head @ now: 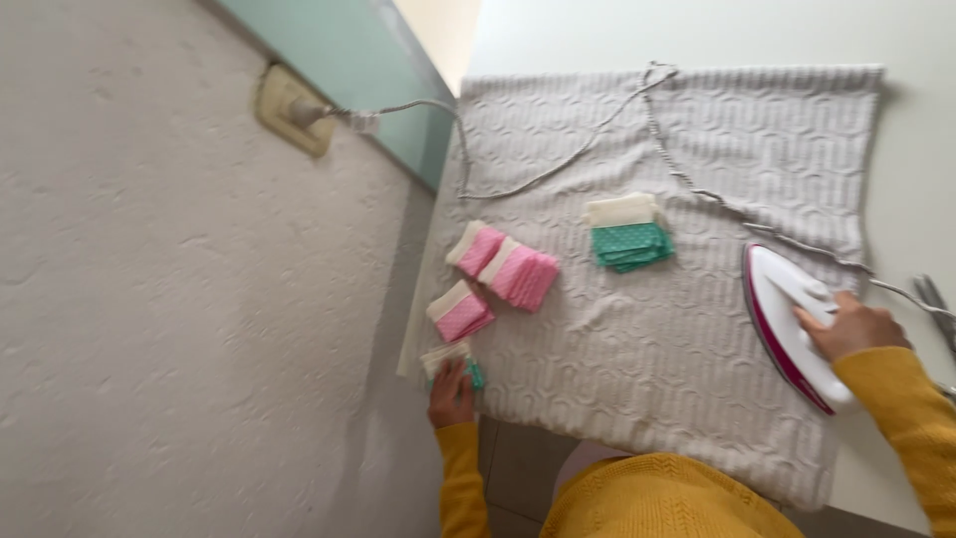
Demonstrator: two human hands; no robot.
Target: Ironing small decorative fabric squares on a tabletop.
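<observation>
Rough white plaster wall (149,299) fills the left side, with a cream socket (289,110) holding a plug, its grey cord (558,164) trailing across a table (916,199). Over the table lies a pale grey towel (637,339) with a raised, looping weave. On it sit small folded cloth stacks: three pink dotted ones with cream bands (503,274) near the left edge, and a green dotted stack (629,239) topped with cream farther in.

Left hand (451,394) reaches out at the towel's near left corner, fingers curled down onto a small cream and green folded piece (453,361), pressing or pinching it; which is unclear.

Right hand (851,329), in a mustard knit sleeve (901,399), wraps closed around the handle of a smooth white iron (787,319) with a magenta rim, resting on the towel's right side. Scissors (936,299) lie just beyond it, partly blurred.
</observation>
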